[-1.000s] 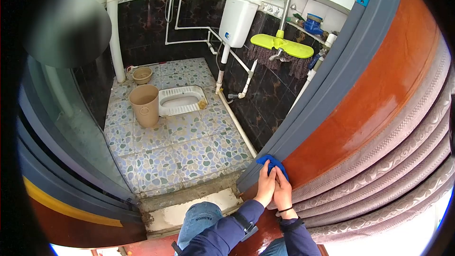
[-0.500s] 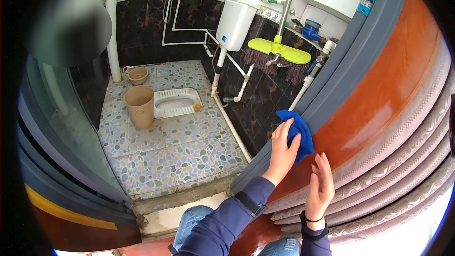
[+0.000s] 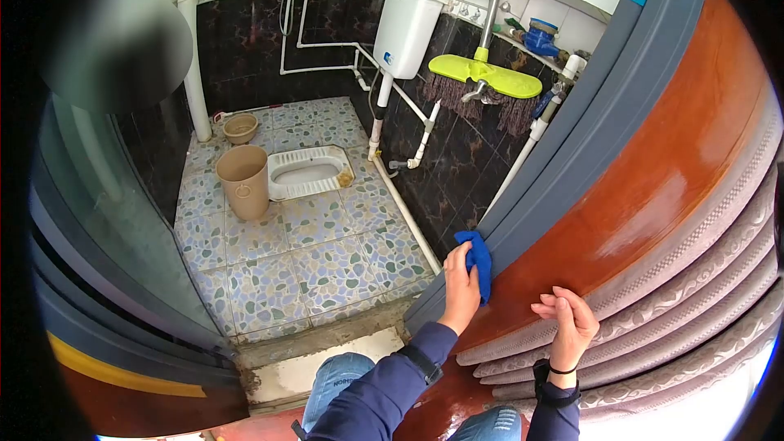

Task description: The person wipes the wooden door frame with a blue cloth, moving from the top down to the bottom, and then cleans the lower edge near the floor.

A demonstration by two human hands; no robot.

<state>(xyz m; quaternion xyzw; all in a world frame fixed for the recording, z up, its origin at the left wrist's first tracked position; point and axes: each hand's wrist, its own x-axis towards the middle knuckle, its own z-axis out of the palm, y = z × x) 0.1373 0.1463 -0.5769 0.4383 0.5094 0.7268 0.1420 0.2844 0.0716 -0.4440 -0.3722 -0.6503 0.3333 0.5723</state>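
A crumpled blue cloth [image 3: 480, 268] lies against the grey door frame [image 3: 523, 233], and my left hand [image 3: 462, 287] presses it there with its fingers closed on it. The cloth covers part of the frame's edge beside the reddish-brown wooden panel [image 3: 608, 237]. To the right, my right hand [image 3: 572, 327] hovers in front of the padded grey curtain [image 3: 645, 322], touching nothing. Its fingers are bent and somewhat apart, and nothing is in them.
Beyond the threshold [image 3: 327, 359], a tiled floor holds a beige bucket [image 3: 243, 188], a small basin [image 3: 240, 128] and a squat toilet [image 3: 306, 172]. A green mop [image 3: 486, 75] hangs near white pipes and a cistern [image 3: 406, 33]. A glass door [image 3: 122, 196] stands at left.
My left hand and the blue cloth have moved down and left along the door frame. My right hand has shifted slightly right and down, and its fingers are more bent.
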